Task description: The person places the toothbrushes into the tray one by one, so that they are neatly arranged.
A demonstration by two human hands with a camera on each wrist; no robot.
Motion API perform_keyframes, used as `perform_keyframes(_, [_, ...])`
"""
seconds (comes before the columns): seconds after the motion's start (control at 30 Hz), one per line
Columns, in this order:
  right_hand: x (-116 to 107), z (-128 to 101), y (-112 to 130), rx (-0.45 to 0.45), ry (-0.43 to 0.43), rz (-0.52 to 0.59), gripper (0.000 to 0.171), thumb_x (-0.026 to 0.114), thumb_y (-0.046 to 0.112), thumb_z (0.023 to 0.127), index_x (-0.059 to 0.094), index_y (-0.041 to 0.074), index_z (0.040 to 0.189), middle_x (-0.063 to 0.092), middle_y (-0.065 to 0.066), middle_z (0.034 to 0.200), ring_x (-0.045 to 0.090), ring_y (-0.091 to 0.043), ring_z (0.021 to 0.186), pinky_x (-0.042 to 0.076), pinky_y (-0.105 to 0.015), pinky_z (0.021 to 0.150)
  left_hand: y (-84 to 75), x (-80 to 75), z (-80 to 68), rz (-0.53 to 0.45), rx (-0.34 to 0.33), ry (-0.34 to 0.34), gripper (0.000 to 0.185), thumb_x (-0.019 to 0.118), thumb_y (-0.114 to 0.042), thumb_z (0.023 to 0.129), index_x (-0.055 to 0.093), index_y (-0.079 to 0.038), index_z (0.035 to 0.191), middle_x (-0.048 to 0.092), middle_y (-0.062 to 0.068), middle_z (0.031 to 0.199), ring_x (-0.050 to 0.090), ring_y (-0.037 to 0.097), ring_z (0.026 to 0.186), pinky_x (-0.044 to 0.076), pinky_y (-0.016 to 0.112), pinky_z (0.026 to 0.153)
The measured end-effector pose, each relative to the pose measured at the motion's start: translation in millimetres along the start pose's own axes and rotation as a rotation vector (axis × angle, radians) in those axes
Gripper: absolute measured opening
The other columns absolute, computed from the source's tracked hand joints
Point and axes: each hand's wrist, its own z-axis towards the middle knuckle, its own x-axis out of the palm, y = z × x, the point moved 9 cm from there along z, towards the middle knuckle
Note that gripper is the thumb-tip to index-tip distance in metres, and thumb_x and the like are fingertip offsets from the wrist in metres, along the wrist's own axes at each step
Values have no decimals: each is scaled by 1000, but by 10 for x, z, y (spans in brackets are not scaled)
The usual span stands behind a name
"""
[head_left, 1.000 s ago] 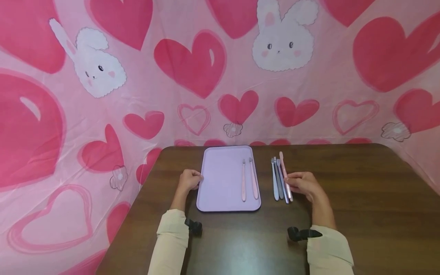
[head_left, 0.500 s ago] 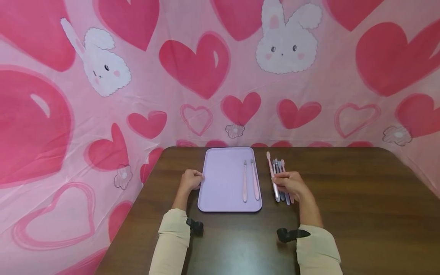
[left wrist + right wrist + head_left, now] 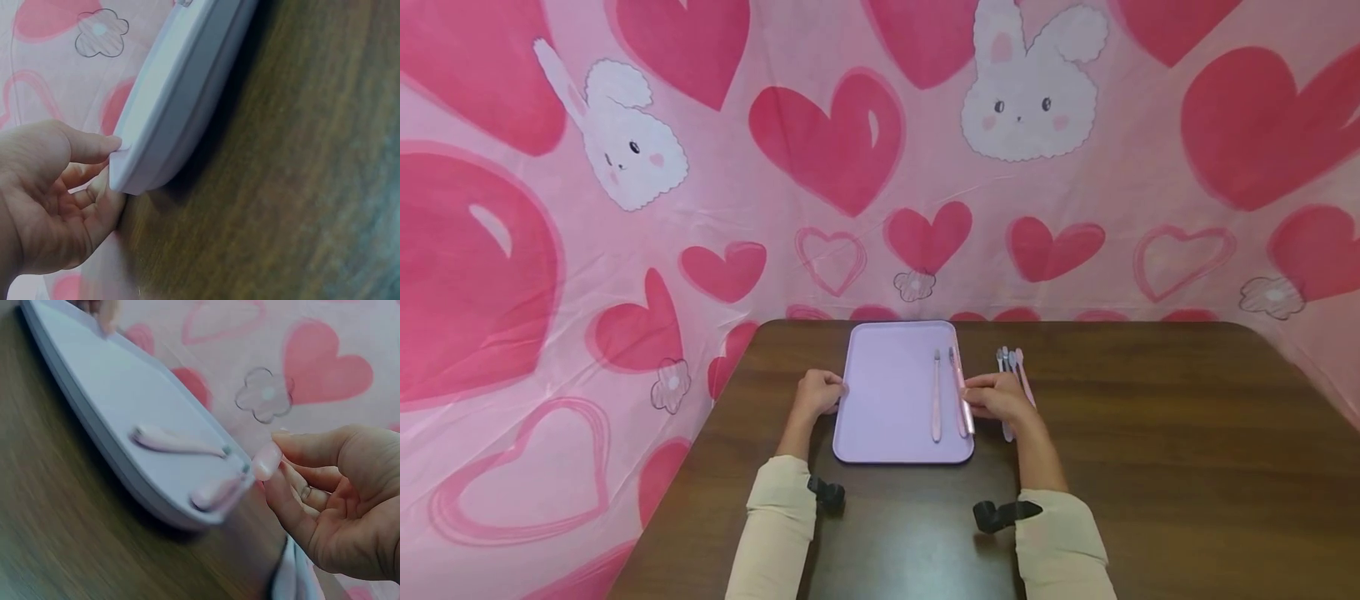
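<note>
A lilac tray (image 3: 887,392) lies on the table, and my left hand (image 3: 820,392) grips its left edge. In the left wrist view the thumb rests on the tray's rim (image 3: 147,144) with the fingers curled beneath. My right hand (image 3: 1000,396) pinches a pink toothbrush (image 3: 267,461) between thumb and fingers, over the tray's right rim. Two more pink toothbrushes lie inside the tray on its right side, one left (image 3: 936,400) and one right (image 3: 215,492). Right of the tray, several toothbrushes (image 3: 1024,375) lie together, partly hidden behind the right hand.
The dark brown wooden table (image 3: 1187,450) extends to the right of the toothbrushes and in front of the tray. A pink cloth (image 3: 820,275) with hearts and rabbits hangs behind the table and along its left side.
My right hand has lifted a pink toothbrush from the group on the right and carried it left to the tray's right edge. The left hand keeps its grip on the tray.
</note>
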Motion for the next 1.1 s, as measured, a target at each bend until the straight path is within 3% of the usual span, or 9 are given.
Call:
perform_keyframes(0.33, [321, 96, 94, -2, -71, -62, 33, 66, 1, 90, 66, -16, 118, 68, -6, 84, 61, -6, 67, 56, -18, 63, -40, -30, 35, -3, 24, -19, 23, 70, -11, 90, 74, 6, 104, 74, 23, 105, 68, 18, 75, 65, 33, 67])
perform_keyframes(0.63, [420, 113, 66, 57, -117, -210, 29, 70, 8, 91, 71, -8, 115, 71, -20, 101, 65, -13, 73, 57, -21, 65, -30, 20, 33, -6, 15, -9, 22, 70, -13, 90, 74, 5, 103, 73, 22, 104, 67, 18, 76, 65, 33, 68])
perform_keyframes(0.93, [454, 130, 87, 66, -161, -403, 26, 72, 17, 91, 76, -1, 110, 73, -18, 104, 67, -22, 85, 52, -26, 69, -46, -8, 14, -26, 28, 8, 18, 70, -10, 89, 74, 6, 96, 73, 20, 92, 69, 20, 71, 65, 34, 64])
perform_keyframes(1.1, [466, 138, 55, 91, -173, -428, 28, 73, 21, 92, 75, 1, 111, 73, -17, 104, 66, -25, 91, 51, -28, 70, 5, -6, 33, -25, 11, 1, 20, 70, -10, 90, 74, 6, 101, 73, 22, 99, 69, 20, 74, 65, 35, 69])
